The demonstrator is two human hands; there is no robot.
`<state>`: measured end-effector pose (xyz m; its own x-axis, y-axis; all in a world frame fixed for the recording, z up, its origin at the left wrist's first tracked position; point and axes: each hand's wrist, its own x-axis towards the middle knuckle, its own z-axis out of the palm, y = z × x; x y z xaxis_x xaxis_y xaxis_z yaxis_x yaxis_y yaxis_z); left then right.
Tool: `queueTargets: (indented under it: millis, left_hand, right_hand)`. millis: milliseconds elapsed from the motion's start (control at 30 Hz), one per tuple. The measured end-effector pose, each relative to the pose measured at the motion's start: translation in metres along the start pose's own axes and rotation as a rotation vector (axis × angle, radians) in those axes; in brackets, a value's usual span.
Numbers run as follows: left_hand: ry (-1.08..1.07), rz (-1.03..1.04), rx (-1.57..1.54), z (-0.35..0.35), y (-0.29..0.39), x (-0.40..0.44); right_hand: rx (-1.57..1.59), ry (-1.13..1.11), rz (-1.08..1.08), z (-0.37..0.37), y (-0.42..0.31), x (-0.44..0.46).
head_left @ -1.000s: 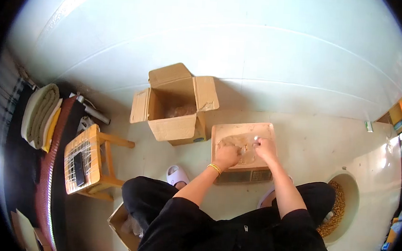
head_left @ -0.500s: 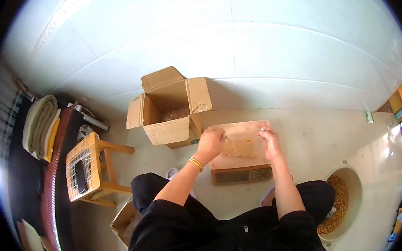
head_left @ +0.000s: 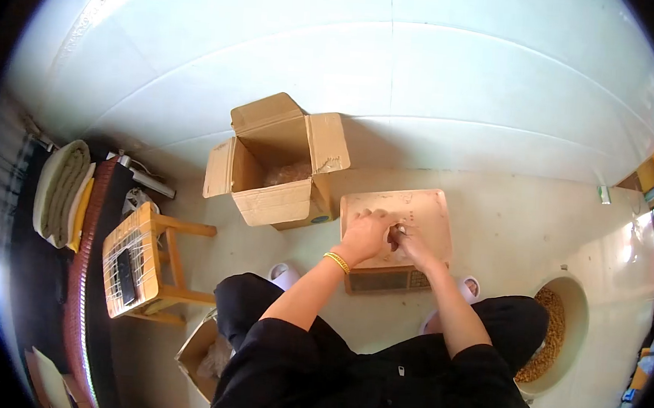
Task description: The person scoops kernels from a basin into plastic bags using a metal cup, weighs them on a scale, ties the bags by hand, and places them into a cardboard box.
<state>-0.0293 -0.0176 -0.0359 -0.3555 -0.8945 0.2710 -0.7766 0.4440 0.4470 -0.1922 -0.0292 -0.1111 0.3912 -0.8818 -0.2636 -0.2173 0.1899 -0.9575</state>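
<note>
Both hands meet above the middle of a pinkish scale tray [head_left: 425, 205], whose dark display panel [head_left: 378, 281] faces me. My left hand [head_left: 366, 235], with a gold bracelet at the wrist, has its fingers bent over toward the right. Against it, my right hand [head_left: 413, 246] is closed, its fingertips touching the left ones. Something clear, seemingly part of a plastic bag, shows faintly below the fingers; most of it is hidden by the hands.
An open cardboard box [head_left: 274, 204] with clear plastic inside stands behind left. A wooden stool [head_left: 156, 268] bears a phone [head_left: 125, 276]. Another box [head_left: 199, 350] lies near my left knee. At right is a bucket [head_left: 573, 320] of yellow-brown kernels [head_left: 549, 337].
My hands were apart, holding a clear bag with some kernels stretched over the tray. They have since come together at the tray's middle, and the bag is now mostly hidden.
</note>
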Motion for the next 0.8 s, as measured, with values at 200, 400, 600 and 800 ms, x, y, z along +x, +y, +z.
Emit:
queueTargets:
  millis: [200,400,600,800]
  left_hand:
    - [-0.249,-0.076,-0.062,0.024,-0.018,-0.004]
    - [-0.245,-0.249,-0.015,0.023,-0.021,0.003]
    - [-0.174,-0.356,-0.63,0.037,-0.034,0.006]
    - [-0.212,-0.204,-0.442,0.07,-0.04,-0.001]
  right_hand:
    - [-0.047,-0.047,-0.013,-0.001,-0.009,-0.004]
    - [0.387,0.228,0.08,-0.002,-0.011,-0.007]
    - [0.443,0.079,0.131,-0.017,-0.008,-0.004]
    - [0.441,-0.022,0.14,-0.022,-0.021,-0.011]
